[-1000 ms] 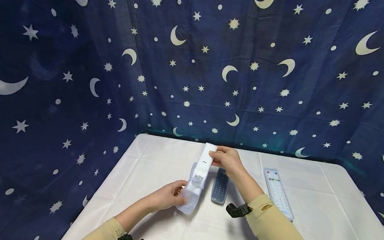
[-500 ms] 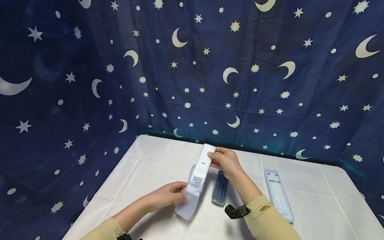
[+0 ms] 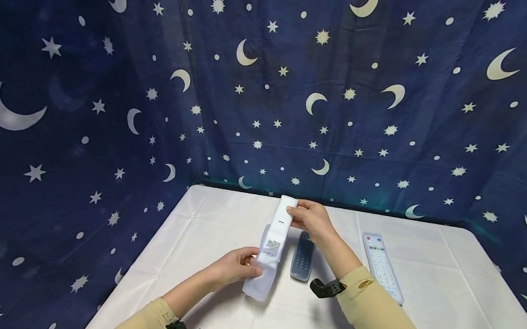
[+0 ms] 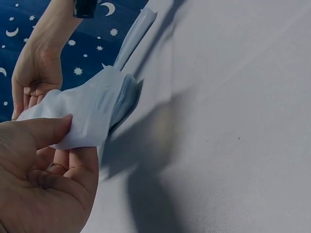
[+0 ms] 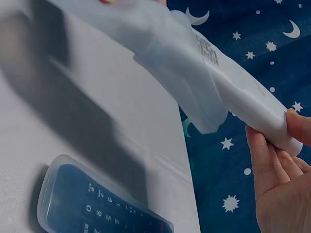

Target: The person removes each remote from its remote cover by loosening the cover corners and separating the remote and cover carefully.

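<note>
Now left hand [image 3: 234, 270] pinches a translucent cover [image 3: 259, 286], right hand [image 3: 312, 219] a white remote [image 3: 282, 222].

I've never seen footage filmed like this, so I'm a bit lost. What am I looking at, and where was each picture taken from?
There's no machine here, just a person's bare left hand and right hand. The wide picture comes from a camera on the person's head; the two closer ones come from the left and right wrists. On the white-covered table lie a dark remote and a pale remote. The right hand grips one end of a white bar, perhaps another remote; its other end is inside a translucent sleeve pinched by the left hand.
</note>
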The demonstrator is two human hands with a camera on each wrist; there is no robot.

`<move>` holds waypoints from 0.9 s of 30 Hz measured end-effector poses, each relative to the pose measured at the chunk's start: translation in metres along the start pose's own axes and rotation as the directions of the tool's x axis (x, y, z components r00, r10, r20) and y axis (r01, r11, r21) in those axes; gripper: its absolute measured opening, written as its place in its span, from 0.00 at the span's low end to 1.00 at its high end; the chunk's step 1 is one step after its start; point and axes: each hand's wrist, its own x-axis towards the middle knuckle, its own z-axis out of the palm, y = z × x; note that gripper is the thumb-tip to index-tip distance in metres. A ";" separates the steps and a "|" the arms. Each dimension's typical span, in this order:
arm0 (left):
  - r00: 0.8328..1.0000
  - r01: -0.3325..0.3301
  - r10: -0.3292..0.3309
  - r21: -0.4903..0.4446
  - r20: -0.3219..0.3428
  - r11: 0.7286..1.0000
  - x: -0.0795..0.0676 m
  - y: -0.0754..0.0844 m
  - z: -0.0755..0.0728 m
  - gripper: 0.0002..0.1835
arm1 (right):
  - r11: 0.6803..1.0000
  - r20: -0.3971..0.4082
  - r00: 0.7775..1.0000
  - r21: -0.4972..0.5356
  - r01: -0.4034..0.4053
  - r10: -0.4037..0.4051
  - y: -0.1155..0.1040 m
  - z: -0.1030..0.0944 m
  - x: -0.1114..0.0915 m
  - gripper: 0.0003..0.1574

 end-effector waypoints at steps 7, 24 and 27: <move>0.998 0.036 -0.034 -0.043 0.049 0.998 -0.003 -0.004 0.001 0.33 | 1.000 0.017 1.000 0.010 -0.015 0.015 0.008 -0.002 0.000 0.25; 0.997 0.032 -0.036 -0.060 -0.061 0.998 0.007 -0.004 0.006 0.34 | 0.997 0.218 0.975 0.057 -0.053 0.039 0.015 0.002 -0.005 0.52; 0.998 0.017 -0.022 -0.071 -0.063 0.997 0.007 -0.004 0.007 0.32 | 0.998 0.240 0.970 0.049 -0.047 0.034 0.016 0.004 -0.007 0.52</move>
